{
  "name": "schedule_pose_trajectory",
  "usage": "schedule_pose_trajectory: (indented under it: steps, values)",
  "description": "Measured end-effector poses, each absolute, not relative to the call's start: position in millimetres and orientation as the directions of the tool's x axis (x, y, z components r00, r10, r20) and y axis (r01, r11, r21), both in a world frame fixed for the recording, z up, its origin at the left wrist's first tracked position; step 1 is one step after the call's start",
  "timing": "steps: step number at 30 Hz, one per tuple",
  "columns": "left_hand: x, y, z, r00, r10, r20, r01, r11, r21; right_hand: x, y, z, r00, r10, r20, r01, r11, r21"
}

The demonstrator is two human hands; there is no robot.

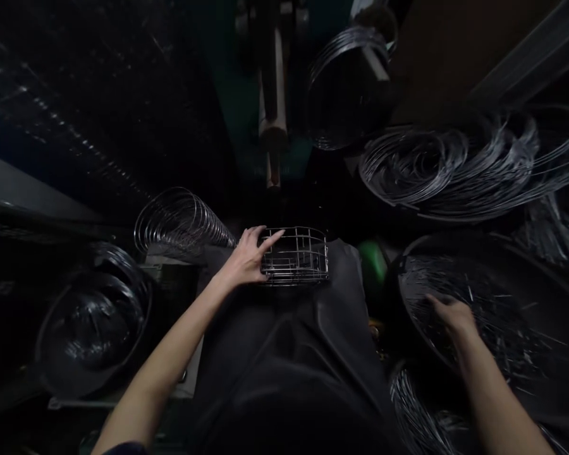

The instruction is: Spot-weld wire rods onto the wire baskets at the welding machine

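My left hand (250,256) grips the left end of a round wire basket frame (306,253), thumb below and fingers spread over the upper rim. The frame rests at my lap, on a dark apron (284,341). At the right, my right hand (452,314) reaches into a wide dark basin (410,284) of short cut wire pieces (507,316). Its fingers are dim and blurred, so what they hold cannot be made out. Just left of my left hand lies a stack of wire rings (184,221).
A machine's vertical rod (272,126) points down ahead of the frame. Wire hoops (455,164) are heaped at the upper right, with more rings (346,50) hung beside the machine. A tub of wire parts (95,322) stands at the left. A green rounded object (373,264) sits near my right knee.
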State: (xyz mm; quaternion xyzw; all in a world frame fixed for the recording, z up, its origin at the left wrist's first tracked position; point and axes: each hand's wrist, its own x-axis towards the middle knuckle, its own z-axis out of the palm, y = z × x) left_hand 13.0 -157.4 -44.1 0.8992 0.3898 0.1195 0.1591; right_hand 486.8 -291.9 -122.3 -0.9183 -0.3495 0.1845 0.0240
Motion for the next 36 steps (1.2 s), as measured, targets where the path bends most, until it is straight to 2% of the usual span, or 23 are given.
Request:
schedule_pose_trajectory:
  steps: [1,3,6,8,10,11,13,14,16,18,20,23,26,29,32,36]
  values:
    - [13,-156,-46,0.673,0.735,0.08,0.652,-0.642,0.404,483,-295,-111,0.731,0.617,-0.292,0.592,-0.786,-0.18]
    - [11,-152,-47,0.675,0.735,0.063,0.63,-0.619,0.468,462,-302,-86,0.777,0.596,-0.202,0.521,-0.789,-0.324]
    - [5,-148,-49,0.664,0.745,0.066,0.605,-0.587,0.537,405,-304,-46,0.671,0.732,-0.116,0.51,-0.57,-0.645]
    - [4,-148,-51,0.655,0.752,0.081,0.595,-0.578,0.558,362,-297,-23,0.488,0.853,-0.183,0.461,-0.43,-0.776]
    - [4,-149,-53,0.648,0.757,0.089,0.586,-0.569,0.577,324,-283,-6,0.206,0.926,-0.315,0.364,-0.371,-0.854]
    - [4,-150,-53,0.645,0.759,0.088,0.586,-0.565,0.58,309,-275,0,0.038,0.926,-0.375,0.323,-0.366,-0.872]
    - [6,-152,-51,0.643,0.762,0.077,0.601,-0.564,0.566,284,-253,8,-0.265,0.855,-0.447,0.294,-0.369,-0.881]
    - [8,-153,-49,0.642,0.763,0.066,0.615,-0.565,0.549,274,-242,9,-0.365,0.815,-0.449,0.299,-0.354,-0.886]
    - [11,-155,-47,0.634,0.772,0.041,0.65,-0.562,0.511,256,-219,7,-0.42,0.81,-0.41,0.35,-0.273,-0.896]
    - [15,-157,-45,0.619,0.785,0.022,0.683,-0.552,0.479,242,-202,1,-0.35,0.88,-0.321,0.488,-0.121,-0.864]
    - [19,-158,-46,0.604,0.797,0.016,0.705,-0.544,0.454,232,-196,-6,-0.303,0.936,-0.181,0.66,0.069,-0.748]
    - [20,-160,-47,0.594,0.804,0.027,0.715,-0.543,0.44,225,-204,-18,-0.392,0.919,-0.036,0.807,0.325,-0.493]
    - [17,-159,-45,0.602,0.795,0.071,0.693,-0.565,0.448,226,-214,-29,-0.492,0.87,0.027,0.823,0.475,-0.312]
    - [12,-154,-37,0.602,0.786,0.14,0.671,-0.593,0.444,229,-211,-33,-0.548,0.825,0.14,0.789,0.565,-0.241]
    - [8,-144,-26,0.59,0.777,0.22,0.663,-0.621,0.418,231,-196,-28,-0.556,0.789,0.263,0.76,0.61,-0.223]
    - [6,-129,-15,0.577,0.768,0.276,0.661,-0.638,0.395,233,-174,-17,-0.582,0.762,0.284,0.732,0.643,-0.225]
